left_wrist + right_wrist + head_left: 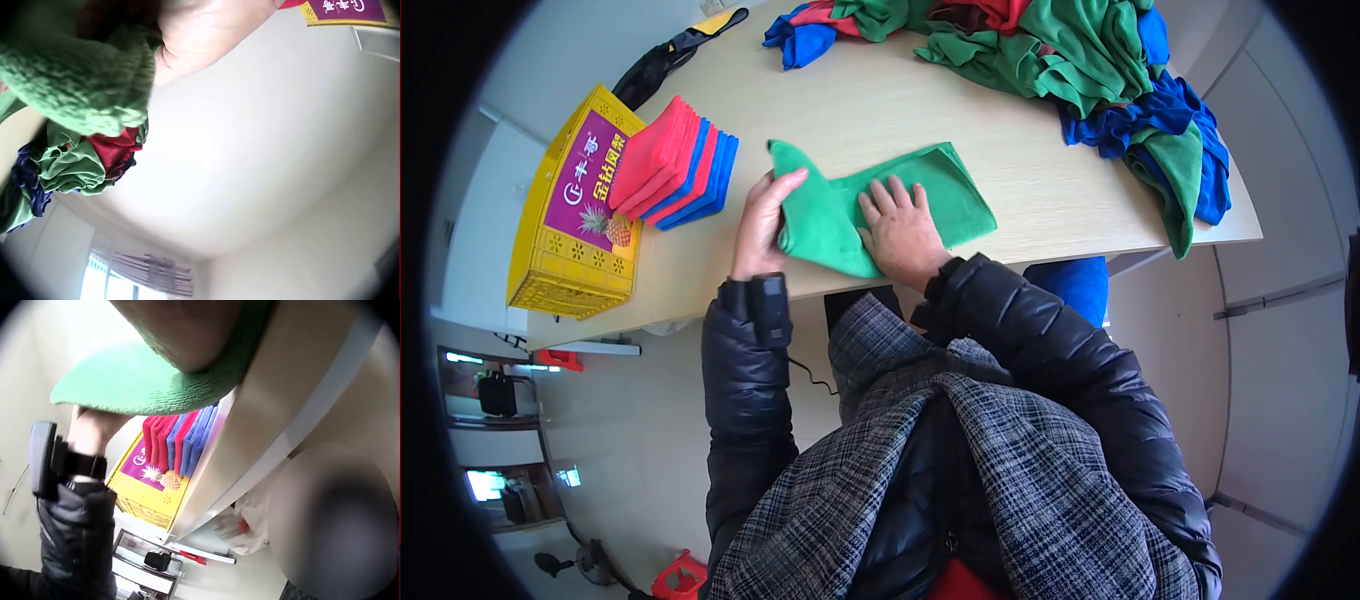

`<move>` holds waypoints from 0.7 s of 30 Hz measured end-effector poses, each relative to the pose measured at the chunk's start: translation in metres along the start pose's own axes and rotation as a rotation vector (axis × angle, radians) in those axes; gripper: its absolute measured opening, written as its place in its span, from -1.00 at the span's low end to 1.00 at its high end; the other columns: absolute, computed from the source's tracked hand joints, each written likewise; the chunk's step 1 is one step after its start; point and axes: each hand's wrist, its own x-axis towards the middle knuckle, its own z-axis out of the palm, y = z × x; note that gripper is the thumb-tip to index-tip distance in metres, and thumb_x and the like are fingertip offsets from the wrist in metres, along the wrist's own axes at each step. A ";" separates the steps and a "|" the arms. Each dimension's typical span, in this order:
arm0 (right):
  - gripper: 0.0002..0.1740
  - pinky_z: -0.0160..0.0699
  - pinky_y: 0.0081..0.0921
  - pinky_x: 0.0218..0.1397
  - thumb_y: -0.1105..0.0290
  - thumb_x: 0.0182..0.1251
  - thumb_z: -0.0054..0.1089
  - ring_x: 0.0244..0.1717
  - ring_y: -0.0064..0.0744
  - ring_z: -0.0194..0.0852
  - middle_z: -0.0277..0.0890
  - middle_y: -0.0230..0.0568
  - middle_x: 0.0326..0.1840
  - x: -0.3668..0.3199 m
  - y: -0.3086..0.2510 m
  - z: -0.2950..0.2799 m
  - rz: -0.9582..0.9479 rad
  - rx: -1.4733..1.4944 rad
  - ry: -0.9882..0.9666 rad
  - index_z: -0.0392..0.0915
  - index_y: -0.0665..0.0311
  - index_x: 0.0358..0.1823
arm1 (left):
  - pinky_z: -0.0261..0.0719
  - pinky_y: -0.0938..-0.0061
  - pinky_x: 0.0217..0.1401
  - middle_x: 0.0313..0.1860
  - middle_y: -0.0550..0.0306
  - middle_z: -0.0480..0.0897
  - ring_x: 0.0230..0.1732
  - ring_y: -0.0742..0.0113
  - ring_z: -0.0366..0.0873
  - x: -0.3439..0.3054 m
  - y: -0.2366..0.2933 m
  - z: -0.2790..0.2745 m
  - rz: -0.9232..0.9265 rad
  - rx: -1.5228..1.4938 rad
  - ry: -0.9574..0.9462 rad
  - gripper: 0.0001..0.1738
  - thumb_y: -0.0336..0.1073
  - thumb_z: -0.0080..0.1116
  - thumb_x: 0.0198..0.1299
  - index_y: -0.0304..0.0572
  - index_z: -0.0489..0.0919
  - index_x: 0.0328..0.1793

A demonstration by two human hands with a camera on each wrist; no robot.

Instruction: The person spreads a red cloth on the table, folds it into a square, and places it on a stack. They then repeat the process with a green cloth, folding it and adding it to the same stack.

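A green cloth, folded into layers, lies near the table's front edge. My left hand grips its left end, which is raised off the table and bends upward. In the left wrist view the thumb side of that hand shows above the fuzzy green cloth; the other fingers are hidden behind it. My right hand rests on the middle of the cloth with fingers spread and straight. The right wrist view shows the lifted part of the cloth curving up toward the left hand.
Left of the cloth stands a stack of folded red and blue cloths, beside a yellow crate with a pineapple label. A heap of loose green, blue and red cloths covers the back right, hanging over the table's right edge. A black strap-like item lies at back left.
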 end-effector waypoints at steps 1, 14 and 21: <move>-0.36 -0.06 0.20 0.62 0.04 0.55 -0.06 0.65 0.12 -0.03 0.19 -0.03 0.59 -0.006 0.002 -0.001 0.009 -0.002 0.008 0.31 0.23 0.52 | 0.67 0.39 0.00 -0.18 0.17 0.67 -0.16 0.39 0.66 0.010 -0.003 0.008 0.003 0.005 -0.010 -0.77 -0.28 0.28 0.34 -0.21 0.60 0.02; -0.37 -0.07 0.20 0.62 0.13 0.34 0.15 0.58 0.12 0.07 0.26 0.09 0.51 -0.074 0.065 -0.022 -0.004 0.149 0.100 0.44 0.32 0.37 | 0.64 0.44 -0.48 -0.41 0.21 0.64 -0.42 0.40 0.65 0.084 -0.080 0.125 0.000 0.509 -0.126 -0.77 -0.23 0.34 0.18 -0.23 0.60 -0.22; -0.38 -0.15 0.19 0.65 0.17 0.23 0.27 0.55 0.18 0.09 0.32 0.05 0.40 -0.082 0.066 -0.005 -0.075 0.237 0.237 0.48 0.29 0.30 | 0.51 0.46 -0.64 -0.44 0.18 0.62 -0.61 0.44 0.55 0.110 -0.120 0.140 0.234 1.026 -0.073 -0.69 -0.13 0.36 0.24 -0.22 0.56 -0.23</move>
